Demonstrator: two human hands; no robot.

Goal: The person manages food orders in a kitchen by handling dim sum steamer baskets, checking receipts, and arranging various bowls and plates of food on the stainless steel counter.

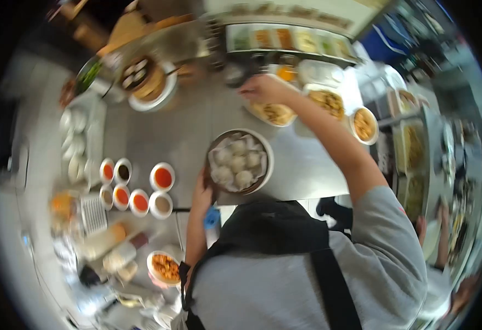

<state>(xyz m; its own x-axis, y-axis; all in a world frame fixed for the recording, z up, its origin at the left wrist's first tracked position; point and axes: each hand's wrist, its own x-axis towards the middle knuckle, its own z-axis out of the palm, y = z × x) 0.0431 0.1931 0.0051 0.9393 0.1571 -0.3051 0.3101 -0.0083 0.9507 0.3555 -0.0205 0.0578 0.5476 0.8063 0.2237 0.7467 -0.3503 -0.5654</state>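
A round bamboo steamer (pixel 212 165) sits at the counter's front edge, with a white plate rim (pixel 270 159) showing on its right. Several pale dumplings (pixel 237 164) lie inside on white paper. My left hand (pixel 201 193) grips the steamer's left side; its fingers are partly hidden. Stretched forward, my right hand (pixel 264 89) is over the near corner of a tray of yellowish food (pixel 276 113). Its fingers are pinched together, and what they hold, if anything, is too small to tell.
Small sauce bowls (pixel 162 177) stand at left. Another steamer (pixel 152 82) on a white plate is at back left. A topping rack (pixel 285 39) lines the back; bowls of food (pixel 363 125) stand right. A co-worker's arm (pixel 442 236) shows at far right.
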